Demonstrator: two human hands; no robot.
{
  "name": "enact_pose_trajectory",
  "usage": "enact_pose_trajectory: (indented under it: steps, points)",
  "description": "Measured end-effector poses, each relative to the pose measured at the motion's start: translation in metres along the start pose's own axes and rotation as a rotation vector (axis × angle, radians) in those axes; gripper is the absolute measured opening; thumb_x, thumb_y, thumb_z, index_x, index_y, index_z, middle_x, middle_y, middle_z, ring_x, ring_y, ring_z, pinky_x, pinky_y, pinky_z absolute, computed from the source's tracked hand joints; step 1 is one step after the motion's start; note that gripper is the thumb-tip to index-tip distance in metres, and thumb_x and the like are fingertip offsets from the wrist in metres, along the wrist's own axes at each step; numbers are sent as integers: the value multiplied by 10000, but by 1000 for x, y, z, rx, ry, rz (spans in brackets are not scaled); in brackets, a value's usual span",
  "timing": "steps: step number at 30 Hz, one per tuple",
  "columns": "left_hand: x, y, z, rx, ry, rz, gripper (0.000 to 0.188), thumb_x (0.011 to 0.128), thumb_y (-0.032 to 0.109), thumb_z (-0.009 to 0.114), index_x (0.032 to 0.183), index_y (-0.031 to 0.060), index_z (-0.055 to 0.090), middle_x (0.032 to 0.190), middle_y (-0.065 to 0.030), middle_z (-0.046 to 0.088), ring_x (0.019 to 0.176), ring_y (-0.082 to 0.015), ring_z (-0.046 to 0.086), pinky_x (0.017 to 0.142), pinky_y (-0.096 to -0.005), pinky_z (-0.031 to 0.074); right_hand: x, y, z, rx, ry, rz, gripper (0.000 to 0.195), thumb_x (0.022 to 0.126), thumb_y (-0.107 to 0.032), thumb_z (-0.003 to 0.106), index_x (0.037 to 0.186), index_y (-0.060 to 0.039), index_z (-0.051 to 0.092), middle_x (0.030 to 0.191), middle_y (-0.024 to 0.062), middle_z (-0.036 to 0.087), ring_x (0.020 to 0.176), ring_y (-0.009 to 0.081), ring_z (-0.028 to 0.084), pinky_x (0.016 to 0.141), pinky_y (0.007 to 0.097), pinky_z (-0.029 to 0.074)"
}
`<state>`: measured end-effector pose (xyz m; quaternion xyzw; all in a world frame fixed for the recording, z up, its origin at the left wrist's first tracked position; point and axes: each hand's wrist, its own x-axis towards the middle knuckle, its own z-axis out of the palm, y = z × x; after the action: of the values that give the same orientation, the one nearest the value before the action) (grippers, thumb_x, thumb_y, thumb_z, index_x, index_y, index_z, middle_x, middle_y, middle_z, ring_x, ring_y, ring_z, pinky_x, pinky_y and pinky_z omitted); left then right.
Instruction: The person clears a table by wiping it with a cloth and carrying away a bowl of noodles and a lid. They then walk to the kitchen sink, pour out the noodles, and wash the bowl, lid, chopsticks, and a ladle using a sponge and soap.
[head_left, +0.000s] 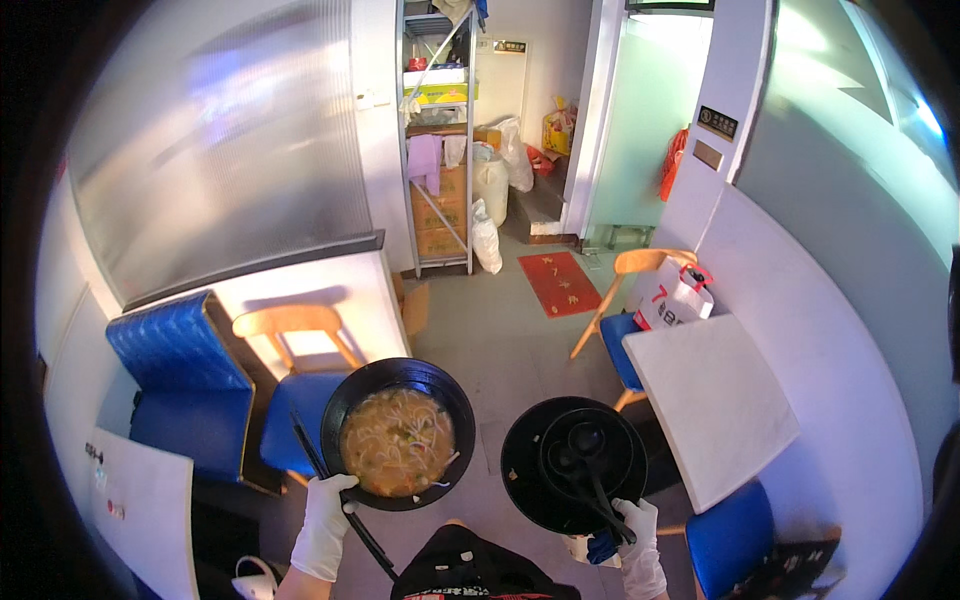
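My left hand (324, 521), in a white glove, grips the near left rim of a large black bowl (460, 409). Cloudy brown soup (397, 442) with pale noodles or sprouts fills part of it. Dark chopsticks (369, 546) are held in the same hand, slanting past the bowl's side. Gloved as well, my right hand (641, 525) holds another wide black bowl (523, 491) by its near right rim. Inside that bowl sits a smaller black bowl (551, 435) with black ladle-like spoons (587, 440), their handles under my fingers. Crumpled blue material (601, 548) shows below my right hand.
White tables stand at right (712, 412) and left (146, 502). Wooden chairs with blue seats (300, 412) and a blue bench (187, 412) flank the aisle. Ahead are a metal shelf (471, 187), a red mat (561, 285), a step (541, 206) and a frosted glass door (637, 135).
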<state>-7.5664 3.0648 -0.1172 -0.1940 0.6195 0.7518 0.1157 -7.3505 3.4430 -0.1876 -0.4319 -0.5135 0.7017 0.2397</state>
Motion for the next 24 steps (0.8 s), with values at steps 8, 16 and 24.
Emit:
enact_pose_trajectory:
  steps: [8,16,24]
  points:
    - [246,78,202,58,-148,40,78,713,20,586,788,7,606,658,-54,575,445,-124,465,357,-221,295,222,-125,175,112,99,17,127,776,-41,624,666,14,594,598,22,558,511,94,509,478,244,393]
    - [479,149,401,124,-209,8,60,701,44,588,757,32,569,639,-46,544,422,-119,441,343,-208,298,483,-197,300,187,150,8,55,780,-35,618,760,15,606,669,27,586,540,118,533,495,249,413]
    - [668,198,633,105,-253,-7,81,702,-24,576,770,19,572,649,-58,562,417,-138,468,324,-233,303,749,-277,389,318,200,-10,95,788,-70,630,798,25,624,696,24,595,589,122,544,535,260,424]
